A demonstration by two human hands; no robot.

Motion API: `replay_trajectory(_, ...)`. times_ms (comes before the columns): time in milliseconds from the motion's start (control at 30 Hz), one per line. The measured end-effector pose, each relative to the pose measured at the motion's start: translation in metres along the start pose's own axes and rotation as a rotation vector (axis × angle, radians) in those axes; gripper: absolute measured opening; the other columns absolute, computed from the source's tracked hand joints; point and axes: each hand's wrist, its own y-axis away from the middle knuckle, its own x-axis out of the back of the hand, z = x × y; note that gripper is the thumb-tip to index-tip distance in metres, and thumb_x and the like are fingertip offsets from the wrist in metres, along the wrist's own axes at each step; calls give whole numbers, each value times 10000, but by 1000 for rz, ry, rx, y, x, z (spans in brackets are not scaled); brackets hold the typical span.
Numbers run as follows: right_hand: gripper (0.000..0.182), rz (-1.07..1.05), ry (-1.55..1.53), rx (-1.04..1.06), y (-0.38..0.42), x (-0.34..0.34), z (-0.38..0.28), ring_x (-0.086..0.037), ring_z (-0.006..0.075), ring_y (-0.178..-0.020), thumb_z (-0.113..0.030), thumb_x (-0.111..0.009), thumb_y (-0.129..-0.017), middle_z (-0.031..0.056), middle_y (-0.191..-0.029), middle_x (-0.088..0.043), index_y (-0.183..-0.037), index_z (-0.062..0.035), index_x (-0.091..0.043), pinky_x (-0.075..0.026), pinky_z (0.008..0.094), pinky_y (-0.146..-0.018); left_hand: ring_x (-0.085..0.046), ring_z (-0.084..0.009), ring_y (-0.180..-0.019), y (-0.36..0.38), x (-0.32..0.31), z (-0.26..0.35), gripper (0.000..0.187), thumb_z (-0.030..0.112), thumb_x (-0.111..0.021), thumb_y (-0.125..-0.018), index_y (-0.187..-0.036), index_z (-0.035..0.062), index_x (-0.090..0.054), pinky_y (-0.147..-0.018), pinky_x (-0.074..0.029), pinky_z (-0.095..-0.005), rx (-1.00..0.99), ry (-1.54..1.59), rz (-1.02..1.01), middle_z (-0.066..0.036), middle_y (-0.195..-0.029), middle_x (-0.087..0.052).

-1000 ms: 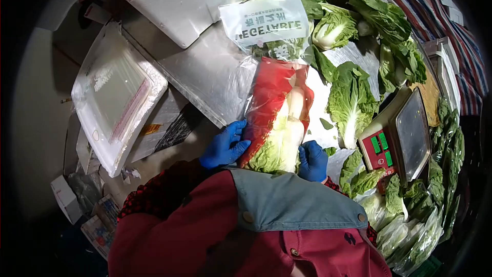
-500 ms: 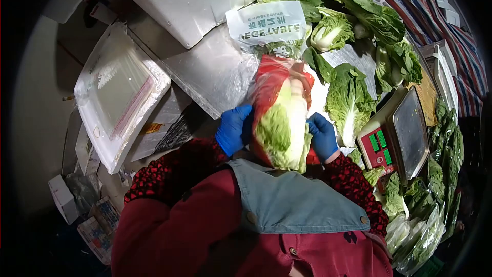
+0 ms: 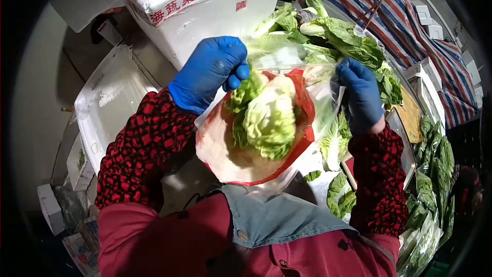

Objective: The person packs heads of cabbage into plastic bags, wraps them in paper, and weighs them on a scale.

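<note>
My left hand (image 3: pixel 211 72), in a blue glove, is closed at the upper left of a clear plastic bag. My right hand (image 3: pixel 360 92), also blue-gloved, pinches the bag's upper right edge. Between the hands the clear bag (image 3: pixel 325 84) is stretched taut across its top. Below it lies a red bag (image 3: pixel 212 156) with its mouth wide open and a pale inside. A leafy cabbage (image 3: pixel 270 118) sits in the red bag, its green leaves toward the opening.
A white foam box (image 3: pixel 205 13) with red print stands behind my left hand. Leafy cabbages (image 3: pixel 348 38) lie at the back right. A foam tray (image 3: pixel 102 107) leans at the left. A scale (image 3: pixel 402 133) is partly hidden by my right arm. Striped cloth (image 3: pixel 410 25) covers the far right.
Both hands have moved up and apart, from the cabbage's sides to the clear bag's top. The red bag has opened wide around the cabbage. The view has shifted, showing more of the foam box.
</note>
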Motion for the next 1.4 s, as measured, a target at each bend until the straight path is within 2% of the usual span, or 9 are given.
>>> replay_trajectory(233,185,-112,200,-244,31,34,88,-509,113,-450,-109,-539,-908,50,-595,-544,-738,-38,-511,-424,248,-402,-505,-65,-539,26,34,-69,244,216,-541,-937,-764,45,-562,-516,-412,-205,241,-129,-455,-11,-642,-555)
replay_trajectory(333,178,-164,283,-346,61,56,110,-499,88,-479,-108,-564,-909,26,-609,-544,-748,-55,-510,-418,225,-427,-539,-81,-610,32,85,-138,295,301,-595,-923,-873,11,-587,-565,-457,-237,121,-44,-67,-24,-727,-587)
replay_trajectory(433,166,158,433,-287,72,76,136,-495,73,-527,-91,-573,-908,5,-630,-539,-762,-57,-502,-416,224,-499,-589,-155,-716,42,109,-208,343,309,-606,-913,-1035,-6,-546,-640,-488,-301,66,-703,145,-94,-783,-595)
replay_trajectory(533,53,466,793,266,89,56,118,-522,88,-632,-35,-597,-872,36,-736,-564,-870,-16,-547,-438,249,-581,-610,-216,-778,59,80,-212,640,454,-668,-832,-1231,-7,-470,-739,-495,-333,325,-689,-16,-154,-895,-616)
replay_trajectory(767,908,177,1245,250,108,26,131,-434,376,-1185,-328,-834,-631,218,-1297,-425,-1358,-47,-369,-374,411,-987,-541,-212,-1093,56,27,-226,654,286,-730,-815,-1304,-14,-415,-919,-447,-341,222,-20,38,-140,-1222,-549)
replay_trajectory(900,1061,115,145,-152,105,33,199,-281,264,-1360,-316,-811,-706,175,-1486,-262,-1471,-28,-135,-266,366,-1091,-549,-236,-1064,57,-20,-216,797,140,-729,-800,-1401,-49,-240,-905,-455,-339,-25,-55,83,-171,-1190,-527)
replay_trajectory(1100,1037,110,666,-14,112,25,206,-294,288,-1347,-368,-802,-708,203,-1454,-293,-1446,15,-182,-249,368,-1102,-414,-477,-1173,64,-79,-198,1069,313,-750,-753,-1458,-20,-19,-974,-392,-473,-57,-589,-85,-335,-1350,-294)
replay_trajectory(1267,704,570,1016,474,139,2,147,-423,384,-1202,-174,-738,-729,236,-1282,-427,-1315,13,-395,-355,423,-1003,-440,-466,-1127,63,-96,-188,1067,341,-754,-745,-1465,11,-38,-935,-416,-469,48,-662,-181,-335,-1311,-332)
replay_trajectory(1400,518,406,1032,248,153,0,150,-511,360,-981,-208,-745,-738,191,-1070,-527,-1134,20,-503,-431,415,-842,-469,-433,-1098,65,-100,-188,1037,332,-750,-750,-1461,5,-70,-905,-439,-450,19,-625,-218,-296,-1288,-368)
